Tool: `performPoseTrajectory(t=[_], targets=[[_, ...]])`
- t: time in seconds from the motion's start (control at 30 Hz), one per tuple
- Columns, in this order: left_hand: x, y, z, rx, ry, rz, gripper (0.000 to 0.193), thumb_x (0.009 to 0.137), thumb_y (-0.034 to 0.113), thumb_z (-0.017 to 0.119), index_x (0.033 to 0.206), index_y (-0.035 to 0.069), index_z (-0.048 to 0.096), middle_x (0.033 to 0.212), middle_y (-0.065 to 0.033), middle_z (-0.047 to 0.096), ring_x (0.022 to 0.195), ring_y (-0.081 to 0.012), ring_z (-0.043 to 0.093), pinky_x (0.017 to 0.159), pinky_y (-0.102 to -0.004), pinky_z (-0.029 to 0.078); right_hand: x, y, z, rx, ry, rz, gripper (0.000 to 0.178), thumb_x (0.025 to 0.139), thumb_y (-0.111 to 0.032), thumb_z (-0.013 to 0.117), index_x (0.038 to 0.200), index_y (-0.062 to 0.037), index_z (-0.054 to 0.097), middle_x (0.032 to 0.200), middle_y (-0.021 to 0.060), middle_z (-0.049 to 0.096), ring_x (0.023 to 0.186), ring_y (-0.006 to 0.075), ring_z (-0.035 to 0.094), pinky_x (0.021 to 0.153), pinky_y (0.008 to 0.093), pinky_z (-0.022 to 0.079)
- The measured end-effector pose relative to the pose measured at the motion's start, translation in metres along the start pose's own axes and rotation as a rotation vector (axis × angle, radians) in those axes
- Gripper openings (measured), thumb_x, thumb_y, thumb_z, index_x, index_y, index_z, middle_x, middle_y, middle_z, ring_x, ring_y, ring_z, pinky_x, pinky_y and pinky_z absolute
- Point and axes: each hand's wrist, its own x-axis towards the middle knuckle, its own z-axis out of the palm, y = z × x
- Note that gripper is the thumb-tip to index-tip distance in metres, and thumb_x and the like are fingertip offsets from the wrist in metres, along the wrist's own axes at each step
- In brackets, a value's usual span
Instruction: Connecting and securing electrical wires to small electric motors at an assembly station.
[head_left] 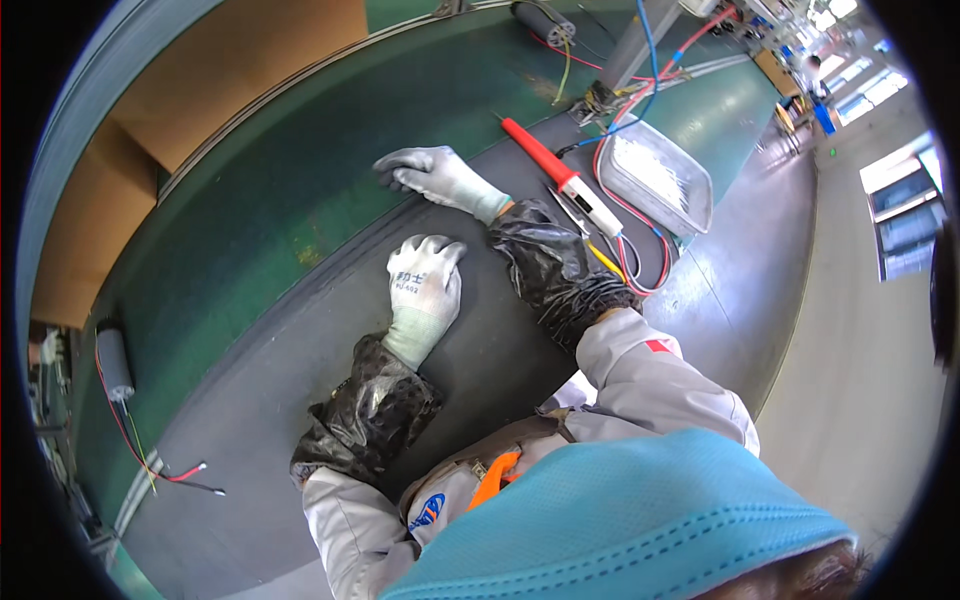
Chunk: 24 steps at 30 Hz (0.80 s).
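Two grips: left hand (426, 276) curled, contents I cannot tell; right hand (432, 172) half unfolded, nothing visible in it; the red-and-white tool (566, 178) lies farther right on the bench (490, 335), best handled clear of the looped cable (668, 262)

Free: green counter (300, 185) betw. L-end motor (115, 365) & R hand (442, 178); pass poss. there, w/ cardboard boxes (220, 80) limiting far edge. Dark mat (260, 430) also passable L of L hand (424, 282), toward near edge; narrow gap betw. hands. Blocked: R end, by red/white tool (560, 170), cable loop (665, 265), pale tray (707, 205), upright post (635, 50). Motor leads (180, 478) obstruct near L corner.
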Motion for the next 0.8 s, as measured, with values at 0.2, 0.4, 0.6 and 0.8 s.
performPoseTrajectory(t=[0.2,0.4,0.6,0.8], targets=[[-0.003,-0.003,0.001,0.017,0.002,-0.002,0.028,0.08,0.009,0.066,0.106,0.016,0.071,0.111,-0.0043,0.066,0.109,-0.0305,0.06,0.09,-0.0484,0.046,0.001,-0.013,-0.002,-0.02,-0.05,0.11,0.031,0.101,-0.012,0.059,0.13,-0.0077,0.069,0.106,0.0036,0.076,0.087,0.01,0.067,0.079,0.0269,0.055],[0.003,-0.001,-0.002,-0.002,0.008,-0.011,0.024,0.08,0.009,0.066,0.103,0.015,0.074,0.106,-0.0044,0.068,0.107,-0.0305,0.062,0.088,-0.0467,0.048,0.002,-0.006,-0.003,0.024,-0.036,0.081,0.031,0.102,-0.011,0.06,0.132,-0.0048,0.068,0.11,0.0043,0.075,0.091,0.0094,0.066,0.086,0.0267,0.055],[0.001,-0.001,-0.002,0.0,-0.028,-0.063,0.024,0.083,0.009,0.065,0.104,0.015,0.074,0.107,-0.0049,0.069,0.108,-0.0307,0.062,0.09,-0.0469,0.048,0.003,0.003,0.002,0.123,-0.022,0.071,0.032,0.101,-0.01,0.058,0.131,-0.0049,0.068,0.105,0.0032,0.075,0.089,0.0093,0.066,0.083,0.0267,0.056],[0.0,-0.002,0.0,-0.005,-0.041,-0.079,0.023,0.083,0.01,0.064,0.103,0.016,0.075,0.107,-0.0041,0.069,0.107,-0.03,0.062,0.09,-0.0465,0.049,0.001,-0.006,0.003,0.155,-0.024,0.09,0.033,0.101,-0.006,0.058,0.132,-0.0022,0.067,0.108,0.0046,0.075,0.091,0.0099,0.066,0.086,0.0266,0.055]])
